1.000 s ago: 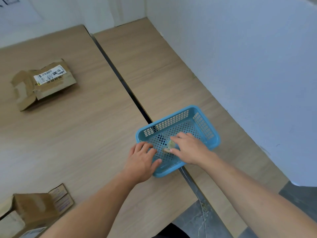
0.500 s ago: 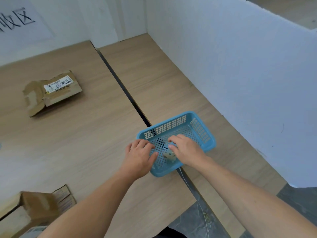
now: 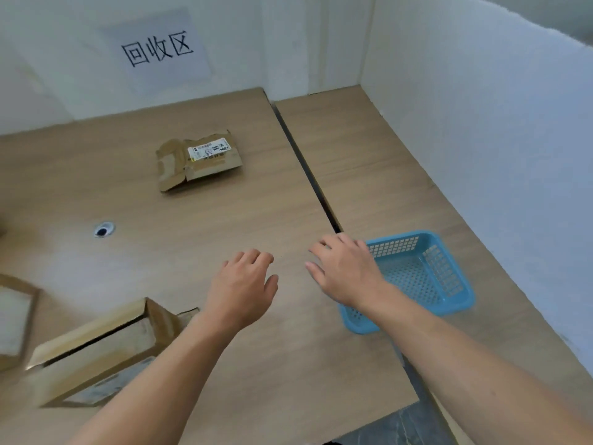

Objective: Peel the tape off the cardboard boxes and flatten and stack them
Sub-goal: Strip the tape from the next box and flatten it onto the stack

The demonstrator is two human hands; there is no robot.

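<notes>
Cardboard box (image 3: 96, 351) is seen nearest, lower left on the surface (image 3: 288, 364). It is not flattened, its top flaps are partly open, and one corner is hidden by the left forearm. A second box (image 3: 16, 316) is cut off by the left frame edge, just beyond the first.

Left hand (image 3: 244, 290) is held palm-down just right of the near box. Its fingers (image 3: 253, 256) are loosely curled together and nothing is gripped. Contact with the surface cannot be told.

Right hand (image 3: 346, 274) is held palm-down beside it, apart from it. Its fingers (image 3: 324, 245) are slightly spread and relaxed, and nothing is gripped. The left rim of the blue basket (image 3: 444, 274) is overlapped by the hand in view.

The basket is set on the right-hand tabletop, next to the dark gap (image 3: 308, 168) between the two tops. A cable hole (image 3: 104, 229) is seen mid-left.

A flattened box (image 3: 199, 159) with a white label is laid further back, well apart from the hands. A paper sign (image 3: 160, 51) is fixed on the far wall.
</notes>
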